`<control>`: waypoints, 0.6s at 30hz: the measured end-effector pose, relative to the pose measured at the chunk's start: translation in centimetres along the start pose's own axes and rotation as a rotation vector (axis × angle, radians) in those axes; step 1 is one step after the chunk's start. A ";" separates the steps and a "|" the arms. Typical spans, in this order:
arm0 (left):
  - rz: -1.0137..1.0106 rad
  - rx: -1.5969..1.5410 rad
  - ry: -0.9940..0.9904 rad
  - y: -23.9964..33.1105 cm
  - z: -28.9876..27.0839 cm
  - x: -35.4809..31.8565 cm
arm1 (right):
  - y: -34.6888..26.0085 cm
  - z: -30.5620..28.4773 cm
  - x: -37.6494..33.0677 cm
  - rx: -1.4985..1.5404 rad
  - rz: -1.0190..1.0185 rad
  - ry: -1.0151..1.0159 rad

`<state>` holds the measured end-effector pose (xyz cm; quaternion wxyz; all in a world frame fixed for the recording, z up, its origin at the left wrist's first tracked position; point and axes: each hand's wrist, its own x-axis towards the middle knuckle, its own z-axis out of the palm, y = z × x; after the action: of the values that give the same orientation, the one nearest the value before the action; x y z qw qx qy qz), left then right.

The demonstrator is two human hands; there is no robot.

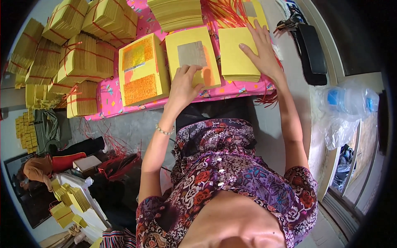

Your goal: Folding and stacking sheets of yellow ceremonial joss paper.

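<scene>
Three stacks of yellow joss paper stand in a row before me. On the middle stack [170, 40], the top sheet bears a silver foil rectangle [189, 53] and an orange patch. My left hand [184, 84] rests at the near part of that sheet, fingers bent and apart, thumb toward the orange patch. Across the right side of the plain yellow stack [235, 53] lies my right hand [263, 53], with fingers spread and nothing gripped. To the left, a thicker stack [159, 78] has a gold foil patch and an orange patch on top.
Bundles [89, 58] tied with red strips are piled at the left of the pink patterned tablecloth [105, 101]. Red strips [227, 12] lie at the back. Bagged water bottles [347, 99] stand at right. Another person [41, 169] works at a white table [89, 196] at lower left.
</scene>
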<state>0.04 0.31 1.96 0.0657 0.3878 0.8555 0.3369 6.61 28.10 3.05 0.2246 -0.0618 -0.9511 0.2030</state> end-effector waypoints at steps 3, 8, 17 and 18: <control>-0.023 0.094 0.002 -0.4 0.0 -1.1 | -3.9 -1.8 0.3 -0.041 -0.215 -0.018; 0.005 0.092 0.020 -1.6 0.9 -1.5 | -6.8 0.5 -1.0 -0.007 -0.423 -0.232; 0.051 0.037 0.038 -2.7 1.1 -1.9 | -7.6 4.0 -2.2 -0.144 -0.541 -0.331; 0.048 0.028 0.040 -2.7 1.1 -1.9 | -7.5 4.1 -2.2 -0.136 -0.542 -0.319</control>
<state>0.05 -1.72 -0.85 0.0352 0.4025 0.8515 0.3342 6.51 19.35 1.89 0.1138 0.2114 -0.9675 0.0790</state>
